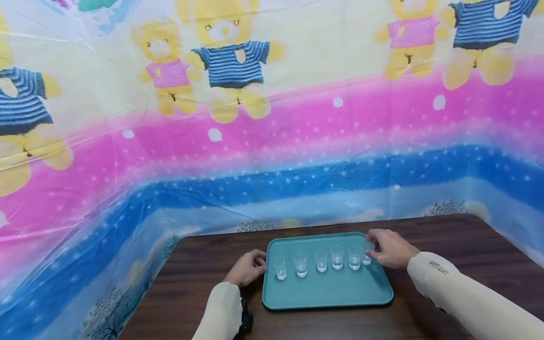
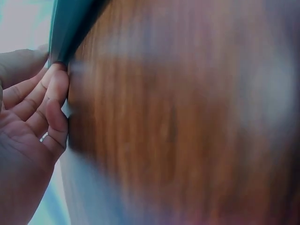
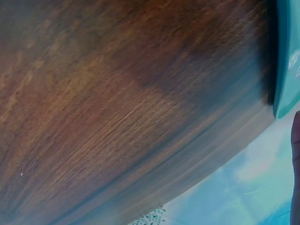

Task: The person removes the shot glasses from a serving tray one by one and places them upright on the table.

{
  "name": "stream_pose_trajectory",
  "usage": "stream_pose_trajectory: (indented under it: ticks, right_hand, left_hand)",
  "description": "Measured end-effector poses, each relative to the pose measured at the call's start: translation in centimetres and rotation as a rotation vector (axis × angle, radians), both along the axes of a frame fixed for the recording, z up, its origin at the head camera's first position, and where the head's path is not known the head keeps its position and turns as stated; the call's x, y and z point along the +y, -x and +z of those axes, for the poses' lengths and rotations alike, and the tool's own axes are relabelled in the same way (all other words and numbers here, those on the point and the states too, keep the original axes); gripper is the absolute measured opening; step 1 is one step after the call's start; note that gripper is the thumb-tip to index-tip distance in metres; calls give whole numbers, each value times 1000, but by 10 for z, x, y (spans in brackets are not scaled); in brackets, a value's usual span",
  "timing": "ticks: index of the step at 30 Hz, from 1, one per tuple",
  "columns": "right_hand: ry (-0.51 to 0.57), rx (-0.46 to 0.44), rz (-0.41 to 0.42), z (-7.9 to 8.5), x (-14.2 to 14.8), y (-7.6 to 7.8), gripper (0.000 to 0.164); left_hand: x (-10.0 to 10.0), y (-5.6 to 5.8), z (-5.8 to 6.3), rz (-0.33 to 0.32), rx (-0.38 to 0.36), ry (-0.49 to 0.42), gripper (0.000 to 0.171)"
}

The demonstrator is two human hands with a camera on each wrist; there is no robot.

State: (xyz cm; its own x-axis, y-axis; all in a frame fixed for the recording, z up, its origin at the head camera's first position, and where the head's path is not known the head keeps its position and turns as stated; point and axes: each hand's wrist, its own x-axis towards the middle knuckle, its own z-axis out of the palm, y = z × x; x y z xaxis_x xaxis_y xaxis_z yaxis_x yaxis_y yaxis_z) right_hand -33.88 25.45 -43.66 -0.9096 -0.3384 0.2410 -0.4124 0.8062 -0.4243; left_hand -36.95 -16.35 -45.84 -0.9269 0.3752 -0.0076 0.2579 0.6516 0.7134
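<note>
A teal tray (image 1: 327, 295) lies on the table with several small clear shot glasses (image 1: 300, 265) standing upright in a row across it. Each seems to have a little clear liquid or thick glass at its base; I cannot tell which. My left hand (image 1: 245, 269) grips the tray's left rim, and the left wrist view shows the thumb (image 2: 23, 65) above the edge and curled fingers beneath it. At the tray's right end, my right hand (image 1: 392, 249) pinches the rightmost shot glass (image 1: 366, 258), partly hidden by the fingers. In the right wrist view, only a sliver of finger (image 3: 296, 140) shows.
The dark wooden table (image 1: 204, 264) extends around the tray on every side. Behind it hangs a patterned cloth (image 1: 297, 127) with bears and pink and blue bands. A dark band (image 1: 245, 316) sits at the left wrist.
</note>
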Motion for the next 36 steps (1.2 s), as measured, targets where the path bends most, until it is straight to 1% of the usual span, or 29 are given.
stream_pose_trajectory:
  ticks: [2, 5, 8, 11, 15, 20, 24, 30, 36]
  right_hand:
    - [17, 13, -3, 0, 0, 3, 25]
    - [20, 44, -34, 1, 1, 8, 25]
    - [25, 71, -86, 3, 2, 13, 23]
    - [12, 90, -131, 2, 5, 17, 23]
    - [2, 87, -183, -5, 8, 23, 25]
    - [-3, 79, -220, -18, 19, 32, 27]
    - [-1, 79, -226, -22, 28, 41, 27]
    - [-3, 69, -228, -17, 33, 51, 25]
    - [-6, 26, -243, -17, 32, 52, 28]
  left_hand:
    - [-1, 0, 3, -1, 0, 14, 33]
    - [-2, 0, 5, -12, 0, 18, 31]
    - [-4, -2, 3, -26, -18, 21, 30]
    - [-4, -3, 1, -43, -63, 7, 29]
    - [-3, -4, 0, -54, -126, -6, 27]
    - [-2, -2, -2, -64, -164, -9, 26]
    - [1, 2, 0, -61, -168, -9, 26]
    - [3, 9, 7, -54, -160, 2, 27]
    - [3, 9, 7, -64, -152, 7, 27]
